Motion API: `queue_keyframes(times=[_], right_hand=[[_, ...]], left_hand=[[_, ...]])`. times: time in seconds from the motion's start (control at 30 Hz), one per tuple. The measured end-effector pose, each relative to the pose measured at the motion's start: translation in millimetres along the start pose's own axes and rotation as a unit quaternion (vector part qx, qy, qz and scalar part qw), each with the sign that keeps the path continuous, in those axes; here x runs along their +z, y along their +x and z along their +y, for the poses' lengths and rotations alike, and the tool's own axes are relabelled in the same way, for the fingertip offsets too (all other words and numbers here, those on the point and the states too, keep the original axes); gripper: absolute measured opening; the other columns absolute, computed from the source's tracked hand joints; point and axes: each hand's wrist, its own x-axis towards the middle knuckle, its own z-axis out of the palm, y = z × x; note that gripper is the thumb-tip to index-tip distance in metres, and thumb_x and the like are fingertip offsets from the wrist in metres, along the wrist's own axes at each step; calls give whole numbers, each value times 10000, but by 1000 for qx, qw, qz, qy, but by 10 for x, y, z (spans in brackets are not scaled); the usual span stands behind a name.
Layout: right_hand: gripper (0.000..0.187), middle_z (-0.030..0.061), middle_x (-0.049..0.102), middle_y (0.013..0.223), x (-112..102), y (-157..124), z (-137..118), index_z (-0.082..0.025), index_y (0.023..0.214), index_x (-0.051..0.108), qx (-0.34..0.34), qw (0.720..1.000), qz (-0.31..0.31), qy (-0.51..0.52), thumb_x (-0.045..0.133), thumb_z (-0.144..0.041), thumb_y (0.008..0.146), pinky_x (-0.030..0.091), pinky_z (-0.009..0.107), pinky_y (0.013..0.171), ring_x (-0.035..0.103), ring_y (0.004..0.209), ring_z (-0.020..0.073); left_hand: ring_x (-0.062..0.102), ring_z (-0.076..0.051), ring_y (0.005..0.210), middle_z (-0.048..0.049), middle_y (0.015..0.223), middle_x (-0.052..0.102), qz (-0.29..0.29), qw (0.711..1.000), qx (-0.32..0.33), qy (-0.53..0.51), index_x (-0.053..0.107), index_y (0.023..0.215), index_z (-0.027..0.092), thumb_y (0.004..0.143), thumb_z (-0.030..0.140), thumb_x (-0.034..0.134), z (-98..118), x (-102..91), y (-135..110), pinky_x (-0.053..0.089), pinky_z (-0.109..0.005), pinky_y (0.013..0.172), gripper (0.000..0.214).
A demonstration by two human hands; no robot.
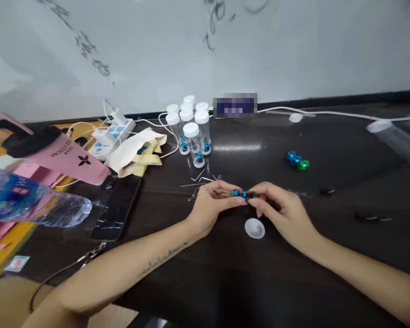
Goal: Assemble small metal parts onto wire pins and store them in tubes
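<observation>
My left hand [212, 200] pinches a thin metal pin that carries blue beads [238, 193]. My right hand [279, 207] meets it from the right, its fingertips closed on a small dark bead at the pin's end. Both hands hover just above the dark table [225, 273]. A small white lid [254, 228] lies on the table right below them. Several loose metal pins [200, 181] lie just beyond my left hand. A little heap of blue and green beads [297, 161] sits farther right.
Several white-capped clear vials [191, 132] stand behind the pins. A black phone [117, 206], a water bottle [34, 200], a pink cup [64, 157], a cream bag [138, 152] and a power strip [112, 132] crowd the left side. White cables [328, 112] run along the wall.
</observation>
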Motion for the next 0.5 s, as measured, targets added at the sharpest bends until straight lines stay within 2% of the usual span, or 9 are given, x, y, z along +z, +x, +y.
queue_keyframes(times=[0.07,0.17,0.23,0.33,0.43,0.5], right_hand=[[81,-24,600,756,2,-21,35,-240,982,623,-21,999,12,20,631,-282,914,420,263,538,568,550,110],[100,-8,622,898,5,-37,65,-249,1003,622,-43,998,23,34,640,-242,905,450,269,578,569,551,91],[104,-15,619,859,7,-38,64,-253,1001,626,-45,998,26,29,646,-240,900,457,275,600,567,556,96],[177,-41,576,681,6,-33,44,-254,1034,623,-14,1000,21,8,683,-291,872,445,278,583,567,564,129],[298,-22,622,760,4,-32,24,-256,1113,593,14,999,19,21,704,-343,851,453,282,576,585,578,136],[307,-10,639,809,6,-33,17,-251,1118,584,18,999,25,33,700,-351,851,463,287,589,593,587,136]], left_hand=[[688,-103,735,7,793,753,3,1000,-2,2,736,800,171,615,117,847,-1,4,0,531,-222,744,223],[686,-104,735,3,795,752,5,1000,-6,3,734,807,167,616,122,847,0,7,-1,530,-228,751,226],[684,-100,732,3,794,751,6,1000,-5,3,731,806,166,617,122,847,2,7,-2,526,-224,751,227],[683,-102,740,1,804,753,7,1000,-1,1,726,795,165,613,119,849,6,8,0,523,-225,753,225],[685,-110,750,-4,816,754,8,1000,-1,1,722,795,163,607,122,852,7,9,1,524,-237,758,232],[684,-110,748,-3,811,752,9,1000,-2,2,722,800,164,605,125,854,4,8,1,525,-237,755,238]])
